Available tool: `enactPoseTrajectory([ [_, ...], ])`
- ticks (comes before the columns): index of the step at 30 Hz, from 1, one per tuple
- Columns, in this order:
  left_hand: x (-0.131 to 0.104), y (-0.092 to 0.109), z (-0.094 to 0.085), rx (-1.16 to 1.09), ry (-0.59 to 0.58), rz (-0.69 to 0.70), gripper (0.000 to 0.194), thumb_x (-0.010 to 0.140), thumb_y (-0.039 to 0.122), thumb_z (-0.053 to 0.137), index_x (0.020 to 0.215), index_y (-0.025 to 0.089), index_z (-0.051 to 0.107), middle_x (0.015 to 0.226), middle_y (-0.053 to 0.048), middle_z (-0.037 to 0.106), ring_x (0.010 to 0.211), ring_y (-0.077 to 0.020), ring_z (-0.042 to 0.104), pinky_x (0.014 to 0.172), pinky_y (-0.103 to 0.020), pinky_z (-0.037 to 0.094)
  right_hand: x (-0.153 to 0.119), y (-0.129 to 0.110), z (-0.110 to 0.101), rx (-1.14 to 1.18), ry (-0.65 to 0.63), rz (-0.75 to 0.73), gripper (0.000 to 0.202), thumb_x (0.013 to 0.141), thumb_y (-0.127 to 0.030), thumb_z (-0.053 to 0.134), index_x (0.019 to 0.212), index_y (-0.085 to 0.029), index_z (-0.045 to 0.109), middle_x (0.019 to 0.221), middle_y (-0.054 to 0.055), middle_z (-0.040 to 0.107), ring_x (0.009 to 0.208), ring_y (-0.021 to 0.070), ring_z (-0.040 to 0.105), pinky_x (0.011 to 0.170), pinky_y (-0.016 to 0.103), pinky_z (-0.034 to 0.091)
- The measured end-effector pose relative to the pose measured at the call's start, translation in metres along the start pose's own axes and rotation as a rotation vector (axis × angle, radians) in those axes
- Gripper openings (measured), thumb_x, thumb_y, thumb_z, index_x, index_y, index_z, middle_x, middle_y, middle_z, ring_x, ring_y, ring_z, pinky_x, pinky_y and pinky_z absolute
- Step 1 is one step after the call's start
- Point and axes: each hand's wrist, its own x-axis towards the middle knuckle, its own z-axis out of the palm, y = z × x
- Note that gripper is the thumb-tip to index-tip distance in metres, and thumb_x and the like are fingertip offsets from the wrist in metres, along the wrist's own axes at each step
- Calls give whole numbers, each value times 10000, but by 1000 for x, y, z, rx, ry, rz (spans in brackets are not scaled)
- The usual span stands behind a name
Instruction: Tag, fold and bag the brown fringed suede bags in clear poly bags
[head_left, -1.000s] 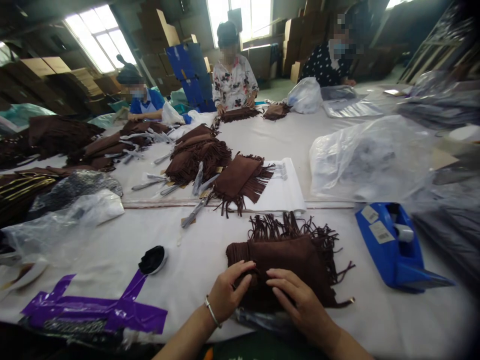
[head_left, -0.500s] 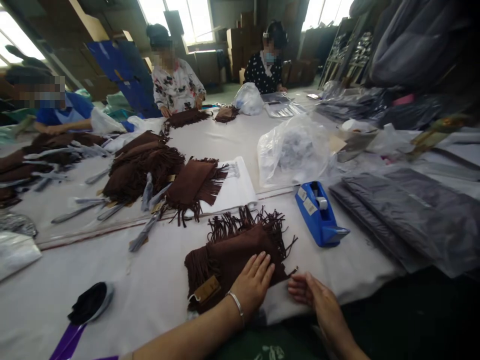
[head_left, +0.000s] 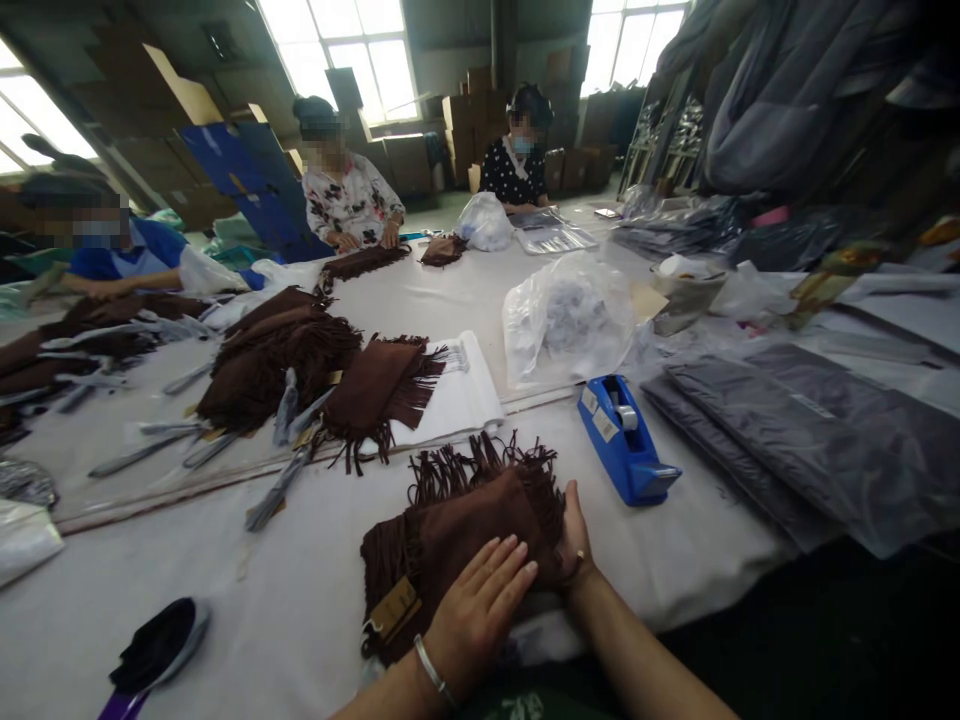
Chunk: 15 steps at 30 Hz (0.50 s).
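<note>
A folded dark brown scarf [head_left: 469, 525] with fringes lies on the white-covered table in front of me. Its fringes stick out along the far side, and a tan tag [head_left: 393, 608] hangs at its near left corner. My left hand [head_left: 480, 600], a silver bracelet on the wrist, rests flat on the scarf with the fingers stretched out. Against the scarf's right edge is my right hand [head_left: 576, 545], its visible fingers extended along the fringe; part of it is hidden by the cloth. A blue tape dispenser [head_left: 628, 440] stands just beyond my right hand.
More brown scarves [head_left: 277, 360] are piled at the left, several with grey-wrapped tassels. Another brown scarf [head_left: 375, 385] lies partly on a white cloth [head_left: 469, 390]. Grey plastic-wrapped packs [head_left: 795, 420] lie right, behind them a clear bag [head_left: 570, 315]. Several people sit across the table.
My right hand has moved from beside the scarf up against its right edge. My left hand stays flat on the scarf, slightly nearer me. The view has tilted up a little.
</note>
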Motion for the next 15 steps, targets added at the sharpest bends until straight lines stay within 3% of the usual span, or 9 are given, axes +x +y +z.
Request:
enactPoseTrajectory([
  [4, -3, 1, 5, -39, -122, 26, 469, 889, 58, 353, 1355, 102, 372, 1364, -127, 463, 1334, -241, 311, 1065, -468, 379, 9, -6, -15, 155, 116, 4, 838, 766, -801, 224, 1173, -169, 596, 1120, 136, 647, 1111, 290, 549, 953, 511, 401],
  [9, 0, -6, -9, -202, -281, 58, 505, 833, 93, 450, 1333, 140, 392, 1309, -88, 531, 1278, -217, 413, 1072, -433, 372, 5, -25, -18, 155, 70, -49, 802, 799, -769, 205, 1311, -209, 467, 1316, 101, 525, 1186, 246, 503, 1015, 479, 370],
  [12, -9, -18, -32, -255, -200, 42, 483, 859, 84, 452, 1331, 157, 388, 1242, -82, 587, 1230, -179, 474, 1087, -393, 359, 2, -36, -8, 27, 11, -15, 814, 822, -749, 150, 1329, -184, 444, 1338, 104, 504, 1231, 244, 464, 1050, 468, 340],
  [15, -32, -34, -54, -224, -2, -75, 485, 875, 46, 422, 1342, 175, 394, 1256, -82, 575, 1215, -181, 488, 1090, -407, 355, -1, -32, 8, -408, -32, -85, 681, 883, -662, 209, 1348, -213, 424, 1384, 69, 462, 1300, 233, 378, 1112, 462, 241],
])
